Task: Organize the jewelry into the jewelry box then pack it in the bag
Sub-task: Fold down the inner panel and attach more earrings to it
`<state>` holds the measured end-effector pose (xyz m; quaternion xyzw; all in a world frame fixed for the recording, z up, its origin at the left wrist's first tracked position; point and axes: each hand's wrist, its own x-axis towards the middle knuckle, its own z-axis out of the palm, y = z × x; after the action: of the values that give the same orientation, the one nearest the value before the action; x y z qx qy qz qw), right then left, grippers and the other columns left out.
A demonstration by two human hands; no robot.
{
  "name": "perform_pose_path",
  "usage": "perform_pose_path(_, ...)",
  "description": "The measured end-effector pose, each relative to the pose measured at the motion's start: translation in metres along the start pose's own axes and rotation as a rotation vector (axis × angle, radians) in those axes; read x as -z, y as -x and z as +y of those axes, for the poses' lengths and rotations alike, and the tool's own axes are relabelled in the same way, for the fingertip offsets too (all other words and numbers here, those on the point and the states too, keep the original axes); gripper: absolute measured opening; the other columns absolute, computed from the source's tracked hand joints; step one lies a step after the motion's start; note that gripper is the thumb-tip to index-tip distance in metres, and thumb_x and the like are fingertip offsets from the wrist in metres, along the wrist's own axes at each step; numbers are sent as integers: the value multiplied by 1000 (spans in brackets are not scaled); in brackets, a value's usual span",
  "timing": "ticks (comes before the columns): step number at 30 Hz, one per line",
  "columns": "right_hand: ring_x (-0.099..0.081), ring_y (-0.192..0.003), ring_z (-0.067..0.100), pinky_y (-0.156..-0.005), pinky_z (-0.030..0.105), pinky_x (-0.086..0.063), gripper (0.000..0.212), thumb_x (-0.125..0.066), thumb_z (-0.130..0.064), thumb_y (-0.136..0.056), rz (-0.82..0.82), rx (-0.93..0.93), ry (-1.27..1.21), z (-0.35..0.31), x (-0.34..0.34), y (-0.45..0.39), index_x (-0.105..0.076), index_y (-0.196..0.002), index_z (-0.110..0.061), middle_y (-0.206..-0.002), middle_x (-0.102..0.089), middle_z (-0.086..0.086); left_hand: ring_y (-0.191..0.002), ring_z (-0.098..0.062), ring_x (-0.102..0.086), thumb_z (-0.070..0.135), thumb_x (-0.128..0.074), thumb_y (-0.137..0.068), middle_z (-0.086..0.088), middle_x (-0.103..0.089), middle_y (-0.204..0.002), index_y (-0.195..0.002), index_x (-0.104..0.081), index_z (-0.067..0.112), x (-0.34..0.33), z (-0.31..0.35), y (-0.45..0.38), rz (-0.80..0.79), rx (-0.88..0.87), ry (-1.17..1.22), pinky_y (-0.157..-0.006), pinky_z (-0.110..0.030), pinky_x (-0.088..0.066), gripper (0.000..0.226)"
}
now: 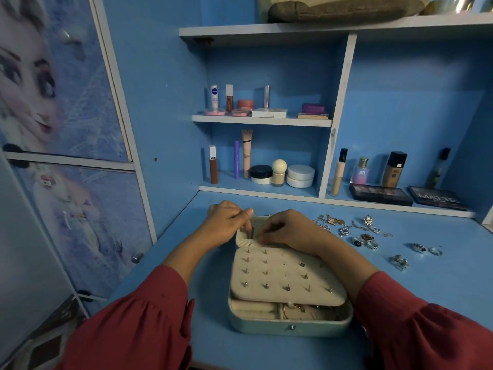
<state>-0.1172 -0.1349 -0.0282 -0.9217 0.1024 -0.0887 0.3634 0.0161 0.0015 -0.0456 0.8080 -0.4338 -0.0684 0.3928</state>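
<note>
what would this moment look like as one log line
stage: sorting jewelry | left hand: pinching small piece at jewelry box far end | right hand: fingers at same spot | loose rings: on desk

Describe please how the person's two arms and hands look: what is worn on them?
Both arms wear loose, dark red fabric sleeves with fine gathered pleats, ending at about mid-forearm. Beyond the cuffs the forearms are bare. The left hand and the right hand are bare too: no gloves, and no ring, bracelet or watch can be seen on them from this view.
</note>
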Motion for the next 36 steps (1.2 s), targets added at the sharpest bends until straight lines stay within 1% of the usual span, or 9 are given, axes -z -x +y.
perform_pose_path(3,-60,-87,-1,-75,7,-43,14,-70,-25,-85,-37,26,11,-1,-1,1,-75,-98,-28,-95,-69,-17,-117,-14,-35,40,-48,-97,10,-51,-102,-84,-73,25,-2,-1,0,-15,4,-26,-102,-25,-24,32)
perform_pose_path(6,-53,-85,-14,-71,-2,-36,23,-66,-28,-88,-81,57,68,-4,-2,2,-71,-111,-29,-99,-61,-27,-117,-13,-34,41,-48,-97,8,-50,-106,-99,-74,18,-2,-2,-1,-14,10,-47,-99,-23,-23,35)
perform_pose_path(10,-51,-81,-11,-68,-1,-34,22,-65,-33,-89,-79,73,129,-6,-2,2,-72,-109,-28,-95,-59,-22,-115,-13,-34,41,-47,-97,10,-50,-101,-80,-71,24,-1,-1,0,-25,12,-57,-97,-22,-21,34)
perform_pose_path(18,-55,-80,-4,-66,1,-38,16,-64,-28,-89,-40,72,118,-5,-2,3,-73,-103,-29,-82,-59,-31,-117,-14,-36,41,-48,-96,6,-54,-105,-72,-66,32,-1,-3,-1,-18,-16,-40,-97,-22,-21,32)
perform_pose_path(20,-54,-80,-5,-65,2,-37,16,-63,-27,-90,-36,76,141,-4,-2,3,-73,-102,-29,-85,-59,-27,-118,-15,-36,41,-48,-96,6,-55,-105,-75,-68,31,-2,-5,-2,-7,-23,-41,-97,-23,-22,31)
perform_pose_path(23,-53,-79,-7,-67,2,-36,15,-64,-28,-89,-37,86,141,-4,-3,4,-74,-101,-29,-87,-60,-23,-119,-16,-35,43,-47,-97,6,-54,-107,-94,-72,23,-4,-7,-3,-31,-7,-78,-97,-24,-24,32)
perform_pose_path(25,-53,-79,-6,-67,3,-36,14,-64,-29,-89,-35,83,131,-4,-3,4,-74,-100,-29,-86,-60,-23,-119,-16,-35,42,-48,-96,6,-54,-108,-99,-73,20,-4,-7,-3,-33,-4,-70,-96,-24,-24,34)
perform_pose_path(27,-54,-78,-6,-65,2,-36,13,-65,-29,-89,-33,75,123,-4,-2,4,-74,-99,-28,-85,-61,-25,-118,-16,-36,42,-49,-96,3,-55,-110,-101,-72,19,-5,-8,-4,-14,-11,-69,-95,-24,-24,33)
perform_pose_path(36,-53,-78,-5,-65,4,-36,17,-63,-29,-90,-48,82,153,-5,-2,5,-73,-102,-22,-94,-65,-13,-119,-19,-39,44,-49,-95,2,-59,-111,-98,-73,22,-8,-15,-8,44,-6,-99,-96,-25,-26,33)
